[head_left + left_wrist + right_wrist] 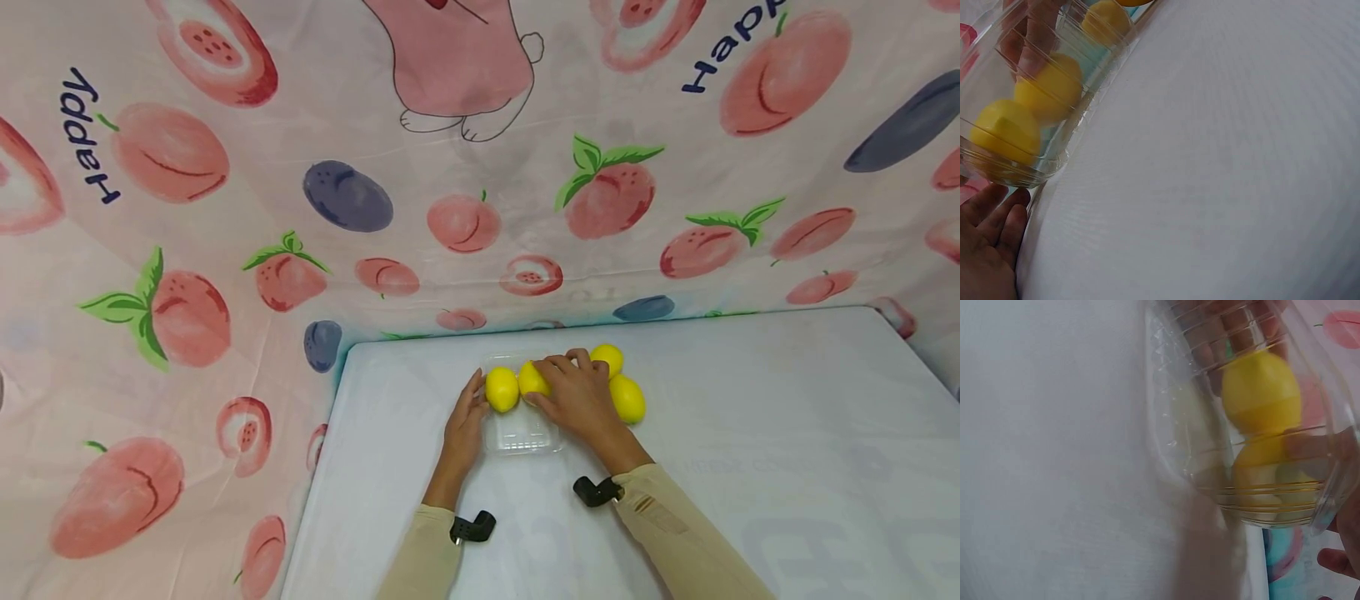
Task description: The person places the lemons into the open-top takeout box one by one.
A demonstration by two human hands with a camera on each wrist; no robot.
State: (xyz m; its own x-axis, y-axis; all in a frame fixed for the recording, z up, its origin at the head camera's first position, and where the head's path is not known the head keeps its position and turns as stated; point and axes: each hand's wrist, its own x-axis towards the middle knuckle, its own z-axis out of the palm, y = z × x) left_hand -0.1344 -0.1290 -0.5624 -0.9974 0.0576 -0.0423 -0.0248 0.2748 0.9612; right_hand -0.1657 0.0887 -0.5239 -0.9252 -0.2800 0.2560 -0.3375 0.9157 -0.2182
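Right hand [577, 396] curls around a lemon [533, 379] over the clear tray [521, 433]; left hand [467, 417], fingers straight, steadies the tray's side. Set it beside the other lemon [502, 389] gently.

The right hand [577, 393] hides part of one lemon [532, 379].

Two arms in long beige sleeves, snug fit, cuffs ending at wrists. Left sleeve [423, 554] plain, soft creases along forearm. Right sleeve [686, 542] with faint pale rectangular patch near cuff, fine stitching lines beside it. Small black bracket-shaped mount strapped at each wrist: left mount [472, 527] curved, glossy; right mount [597, 491] angled, same black plastic. Left hand [465, 421] and right hand [577, 396] bare, without gloves.
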